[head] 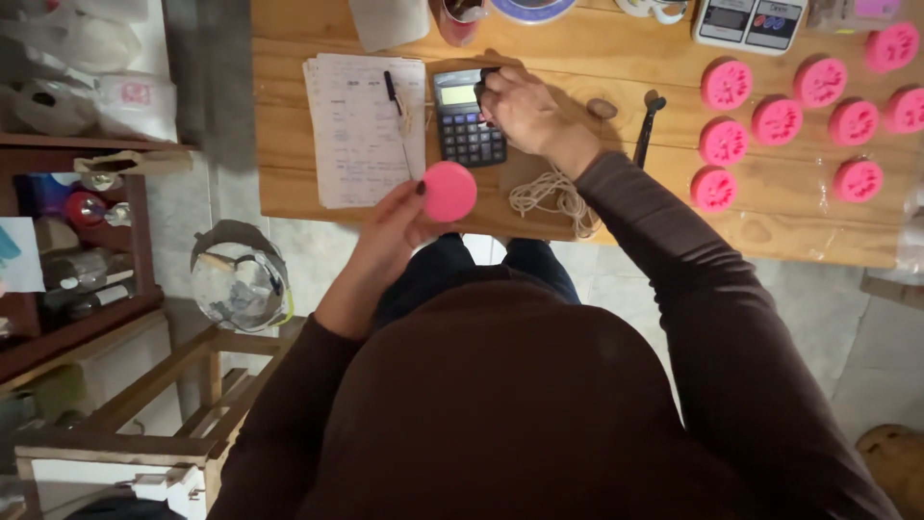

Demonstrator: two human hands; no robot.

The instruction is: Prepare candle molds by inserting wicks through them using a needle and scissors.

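My left hand [397, 223] holds a round pink disc [449, 191] up above the near edge of the wooden table [616, 58]. My right hand [521, 108] rests on the upper right corner of a dark calculator [466, 120], fingers curled on a small dark thing I cannot make out. A sheet of paper with handwriting [361, 130] lies left of the calculator, a black pen [392, 91] on its right edge. A bundle of pale string [547, 195] lies by my right forearm.
Several pink round moulded pieces [778, 120] sit on the table's right side, a small scale [751, 21] behind them. A dark metal tool [647, 125] lies near my right wrist. A shelf with jars [77, 241] and a glass pot [239, 279] stand at left.
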